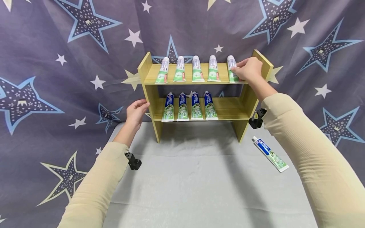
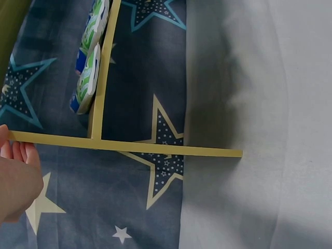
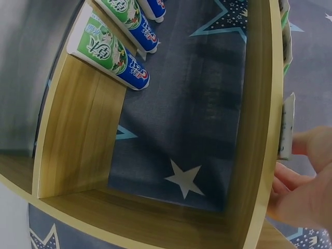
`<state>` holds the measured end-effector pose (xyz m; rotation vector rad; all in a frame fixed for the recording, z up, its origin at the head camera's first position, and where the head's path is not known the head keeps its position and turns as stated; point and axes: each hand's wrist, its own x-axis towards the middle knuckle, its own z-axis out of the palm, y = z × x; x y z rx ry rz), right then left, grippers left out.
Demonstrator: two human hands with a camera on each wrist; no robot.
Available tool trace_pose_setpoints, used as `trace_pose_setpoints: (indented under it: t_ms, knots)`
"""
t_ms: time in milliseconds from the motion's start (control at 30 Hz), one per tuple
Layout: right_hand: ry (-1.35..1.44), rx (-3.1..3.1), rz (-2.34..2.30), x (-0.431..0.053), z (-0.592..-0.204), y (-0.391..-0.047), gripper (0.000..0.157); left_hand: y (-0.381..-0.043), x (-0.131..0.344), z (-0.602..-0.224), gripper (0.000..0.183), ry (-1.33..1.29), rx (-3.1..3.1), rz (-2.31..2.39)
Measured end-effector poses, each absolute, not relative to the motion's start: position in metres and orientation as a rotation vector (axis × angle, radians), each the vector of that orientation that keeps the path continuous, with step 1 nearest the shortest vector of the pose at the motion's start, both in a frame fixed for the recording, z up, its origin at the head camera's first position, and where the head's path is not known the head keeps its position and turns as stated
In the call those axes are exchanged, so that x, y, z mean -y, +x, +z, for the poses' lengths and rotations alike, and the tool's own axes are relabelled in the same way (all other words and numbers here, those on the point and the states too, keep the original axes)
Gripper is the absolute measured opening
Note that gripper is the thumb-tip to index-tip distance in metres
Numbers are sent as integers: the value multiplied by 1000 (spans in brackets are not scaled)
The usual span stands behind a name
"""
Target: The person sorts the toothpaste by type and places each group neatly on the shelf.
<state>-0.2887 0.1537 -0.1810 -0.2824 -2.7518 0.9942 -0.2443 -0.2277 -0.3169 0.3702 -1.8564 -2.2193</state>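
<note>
My right hand (image 1: 251, 69) pinches a green-and-white toothpaste tube (image 1: 231, 61) at the right end of the upper shelf. That tube's flat end (image 3: 287, 129) shows beside my thumb and fingers in the right wrist view. My left hand (image 1: 136, 111) holds the left side panel of the wooden rack (image 1: 155, 129), thumb at the front edge and fingers along the outer face. In the left wrist view, the fingers (image 2: 21, 150) lie against this panel. Several matching tubes (image 1: 196, 69) lie in a row on the upper shelf, caps toward the back.
Several blue-and-green toothpaste tubes (image 1: 196, 106) lie on the left part of the lower shelf. One more blue-and-green tube (image 1: 270, 153) lies on the grey cloth (image 1: 182, 183), right of the rack. A star-patterned curtain (image 1: 108, 72) hangs behind.
</note>
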Motion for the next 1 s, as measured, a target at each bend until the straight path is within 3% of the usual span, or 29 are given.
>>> trace_pose_setpoints:
  t_ms: [500, 1000]
  knots:
    - [-279, 2758, 1017, -154, -181, -292, 49, -247, 226, -320, 12, 367, 1865, -2202]
    - [-49, 2678, 1122, -183, -173, -256, 54, -243, 227, -316, 12, 356, 1867, -2200]
